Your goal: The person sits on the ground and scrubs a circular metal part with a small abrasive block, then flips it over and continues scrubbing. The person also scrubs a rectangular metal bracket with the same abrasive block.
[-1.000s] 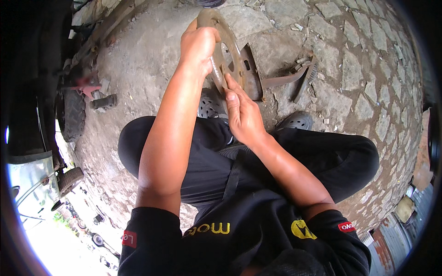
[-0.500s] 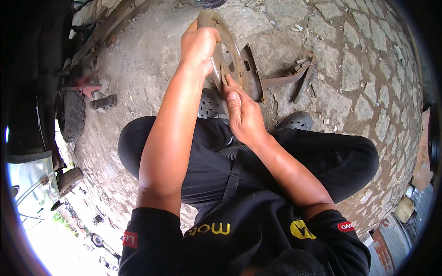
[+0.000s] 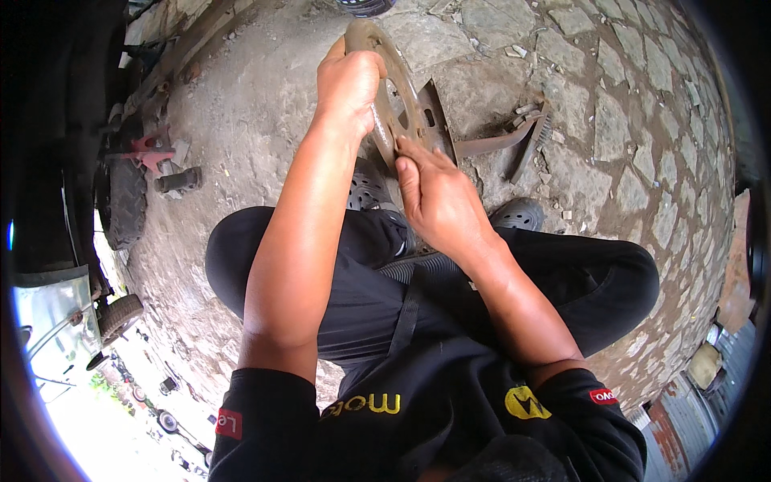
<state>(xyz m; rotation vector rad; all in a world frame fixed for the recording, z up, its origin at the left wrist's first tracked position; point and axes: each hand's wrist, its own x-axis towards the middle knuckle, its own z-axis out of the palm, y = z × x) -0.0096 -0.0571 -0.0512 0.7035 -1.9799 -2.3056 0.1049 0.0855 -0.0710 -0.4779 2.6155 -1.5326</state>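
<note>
My left hand (image 3: 350, 87) is closed around the upper left rim of a round metal disc (image 3: 372, 36) with cutouts, seen tilted almost edge-on. My right hand (image 3: 443, 193) is at the disc's lower part, its fingers against the face and its thumb bent near the rim. Whether something small lies under those fingers cannot be seen. Just right of the disc, on the ground, a slotted dark metal piece (image 3: 438, 128) is partly covered by it.
A curved rusty metal strip (image 3: 494, 145) and a narrow brush-like piece (image 3: 536, 145) lie to the right. Beyond the disc stands a dark round container (image 3: 365, 6). At left are a red metal stand (image 3: 148, 151), a black cylinder (image 3: 179, 180) and a tyre (image 3: 128, 201).
My right hand has slid slightly down and right along the disc, its fingers now more outstretched. My left hand keeps its hold, with the disc barely shifted.
</note>
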